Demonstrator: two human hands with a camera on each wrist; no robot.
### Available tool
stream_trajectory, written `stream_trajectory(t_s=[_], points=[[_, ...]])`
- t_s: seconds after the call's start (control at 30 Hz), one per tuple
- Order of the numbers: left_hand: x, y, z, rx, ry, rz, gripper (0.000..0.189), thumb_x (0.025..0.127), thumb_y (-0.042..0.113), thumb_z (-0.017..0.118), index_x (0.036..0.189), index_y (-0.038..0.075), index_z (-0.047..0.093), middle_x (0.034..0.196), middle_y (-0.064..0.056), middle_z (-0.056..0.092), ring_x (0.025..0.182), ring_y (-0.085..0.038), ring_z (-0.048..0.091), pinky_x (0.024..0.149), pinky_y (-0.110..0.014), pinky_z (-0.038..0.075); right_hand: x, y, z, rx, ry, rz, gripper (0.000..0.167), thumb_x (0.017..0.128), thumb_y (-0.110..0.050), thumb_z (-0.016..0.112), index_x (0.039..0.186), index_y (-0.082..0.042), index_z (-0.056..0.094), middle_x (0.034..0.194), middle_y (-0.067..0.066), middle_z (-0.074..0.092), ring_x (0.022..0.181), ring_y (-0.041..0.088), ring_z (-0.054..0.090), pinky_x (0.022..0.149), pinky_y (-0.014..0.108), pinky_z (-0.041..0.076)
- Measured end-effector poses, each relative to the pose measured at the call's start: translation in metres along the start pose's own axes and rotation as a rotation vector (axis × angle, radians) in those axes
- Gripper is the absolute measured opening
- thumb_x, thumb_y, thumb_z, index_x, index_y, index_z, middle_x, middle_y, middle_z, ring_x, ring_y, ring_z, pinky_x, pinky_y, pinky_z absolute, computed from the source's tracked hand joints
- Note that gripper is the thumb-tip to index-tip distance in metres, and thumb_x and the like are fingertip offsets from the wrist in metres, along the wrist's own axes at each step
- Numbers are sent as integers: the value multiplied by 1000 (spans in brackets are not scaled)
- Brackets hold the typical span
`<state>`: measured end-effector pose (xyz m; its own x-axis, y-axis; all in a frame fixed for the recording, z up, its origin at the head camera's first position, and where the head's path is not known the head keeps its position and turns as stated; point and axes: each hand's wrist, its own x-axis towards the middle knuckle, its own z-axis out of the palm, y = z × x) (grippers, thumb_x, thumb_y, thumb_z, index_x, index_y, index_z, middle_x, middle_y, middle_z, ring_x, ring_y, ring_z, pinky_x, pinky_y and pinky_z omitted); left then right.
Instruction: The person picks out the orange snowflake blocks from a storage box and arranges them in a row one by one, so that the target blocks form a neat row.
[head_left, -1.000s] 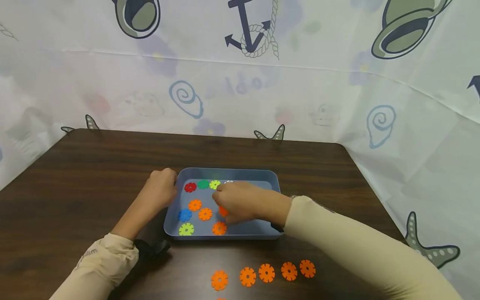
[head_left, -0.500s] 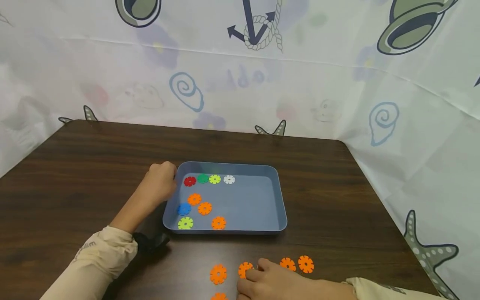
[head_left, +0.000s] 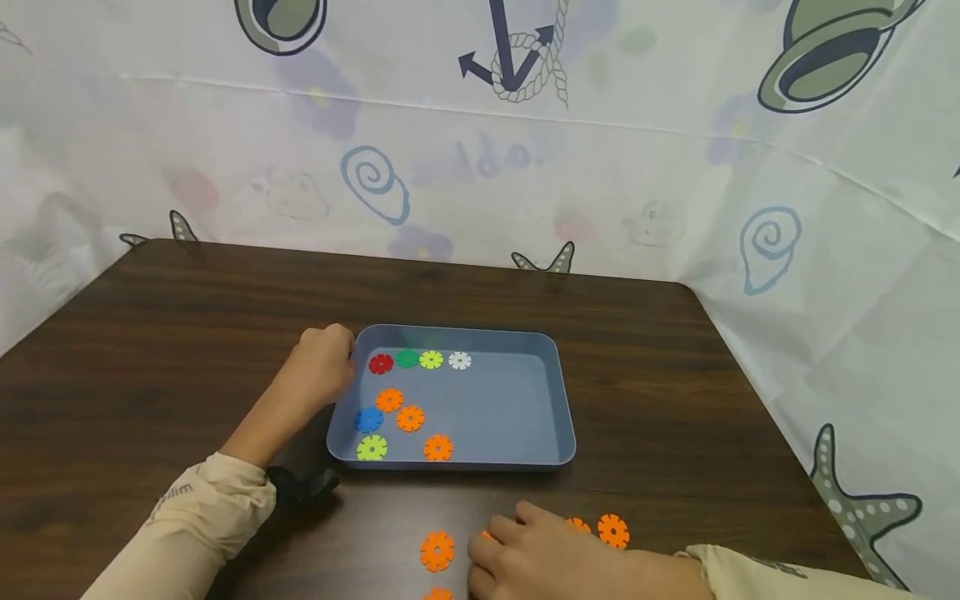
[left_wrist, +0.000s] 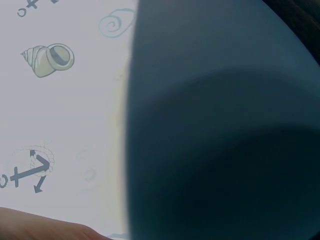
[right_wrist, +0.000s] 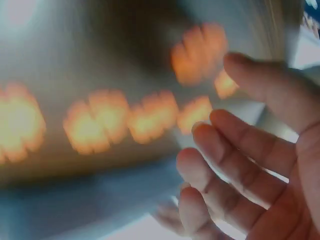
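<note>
My left hand (head_left: 322, 362) grips the left rim of a blue-grey tray (head_left: 510, 408); its fingertips are hidden. In the left wrist view the tray (left_wrist: 220, 45) fills the right side, dark and blurred. The tray holds notched plastic discs: several orange (head_left: 410, 418), two yellow-green (head_left: 372, 447), and one each of blue (head_left: 368, 419), red (head_left: 381, 363), green (head_left: 407, 358) and white (head_left: 460, 360). My right hand (head_left: 540, 554) is over orange discs (head_left: 437, 552) in front of the tray. In the right wrist view its fingers are spread and relaxed, with nothing pinched.
A dark wooden table (head_left: 675, 400) lies beneath everything. Behind it hangs a white printed sheet (head_left: 450, 192). A black wrist device (head_left: 300, 490) is on my left wrist. One orange disc (head_left: 613, 531) lies to the right of my right hand.
My right hand moved from inside the tray towards me, to the discs on the table. The orange disc that was under it in the tray is gone from there. My left hand stays put.
</note>
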<state>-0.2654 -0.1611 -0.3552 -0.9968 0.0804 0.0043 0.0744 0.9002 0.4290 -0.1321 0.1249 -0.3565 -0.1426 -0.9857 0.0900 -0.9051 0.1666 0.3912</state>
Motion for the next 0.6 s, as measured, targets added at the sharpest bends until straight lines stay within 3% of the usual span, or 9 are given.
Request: stream_trajectory(t_s=[0.1, 0.17, 0.27, 0.4, 0.47, 0.6], points=[[-1, 0, 0, 0, -5, -4, 31, 90, -5, 58, 117, -20, 60, 113, -37, 63, 77, -37, 69, 64, -40, 61, 20, 23, -19, -109, -22, 50, 6, 89, -23, 67, 83, -23, 65, 76, -10, 50, 61, 7, 40, 52, 20, 22], [-1, 0, -1, -3, -8, -10, 31, 90, -5, 58, 118, -19, 60, 112, -36, 63, 76, -36, 68, 63, -38, 61, 37, 46, -25, -111, -97, 113, 1, 90, -19, 67, 90, -19, 68, 80, -8, 54, 64, 9, 46, 52, 20, 31], [-2, -2, -2, -11, -12, -16, 30, 91, -5, 58, 118, -19, 60, 108, -34, 64, 73, -34, 67, 60, -35, 60, 66, 81, -20, 63, -296, 249, 13, 93, -24, 69, 103, -16, 71, 91, -5, 61, 75, 10, 56, 60, 19, 45], [-3, -5, 0, -33, -10, -13, 26, 90, -7, 56, 112, -18, 63, 95, -29, 64, 66, -30, 64, 52, -29, 55, 96, 109, 9, 331, -475, 436, 34, 89, -36, 76, 115, -15, 72, 107, -4, 68, 90, 11, 61, 73, 23, 54], [-3, -6, 1, -38, -4, -1, 24, 89, -7, 55, 110, -18, 64, 93, -28, 64, 65, -30, 64, 51, -29, 54, 102, 111, 22, 385, -513, 462, 38, 87, -39, 78, 116, -16, 71, 107, -5, 69, 91, 11, 61, 75, 24, 55], [-1, -3, -1, -34, 6, 10, 25, 88, -8, 55, 109, -18, 64, 97, -29, 65, 67, -31, 64, 53, -30, 55, 105, 104, 36, 369, -527, 402, 42, 85, -34, 80, 121, -18, 69, 110, -4, 68, 90, 10, 61, 79, 25, 56]])
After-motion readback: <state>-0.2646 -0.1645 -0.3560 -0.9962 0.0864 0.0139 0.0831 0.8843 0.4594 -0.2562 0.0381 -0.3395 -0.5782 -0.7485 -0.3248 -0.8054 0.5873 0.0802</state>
